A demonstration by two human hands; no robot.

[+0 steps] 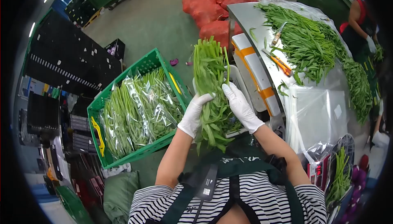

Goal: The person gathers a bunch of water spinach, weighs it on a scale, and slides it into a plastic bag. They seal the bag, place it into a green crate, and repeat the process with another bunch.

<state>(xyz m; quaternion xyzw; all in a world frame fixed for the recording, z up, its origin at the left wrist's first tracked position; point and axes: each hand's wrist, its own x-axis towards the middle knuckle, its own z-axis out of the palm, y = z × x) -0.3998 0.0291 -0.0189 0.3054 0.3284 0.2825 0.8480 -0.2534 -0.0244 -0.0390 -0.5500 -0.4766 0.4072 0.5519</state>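
A bunch of water spinach (211, 66) is held upright in front of my apron, cut stem ends up and leaves hanging down. My left hand (197, 112), in a white glove, is closed around its left side. On the other side my gloved right hand (241, 106) presses against the bunch with its fingers along the stems. Behind the bunch, partly hidden, is a pale bin (236, 74). To the left stands a green crate (135, 154) of bagged greens (139, 109).
On the metal table (249, 15) at right lie a heap of loose greens (305, 44), orange-handled scissors (281, 65), a knife (278, 35) and clear plastic bags (315, 111). A scale (317, 171) holds more greens. Red sacks (213, 9) lie ahead. A co-worker (362, 31) stands far right.
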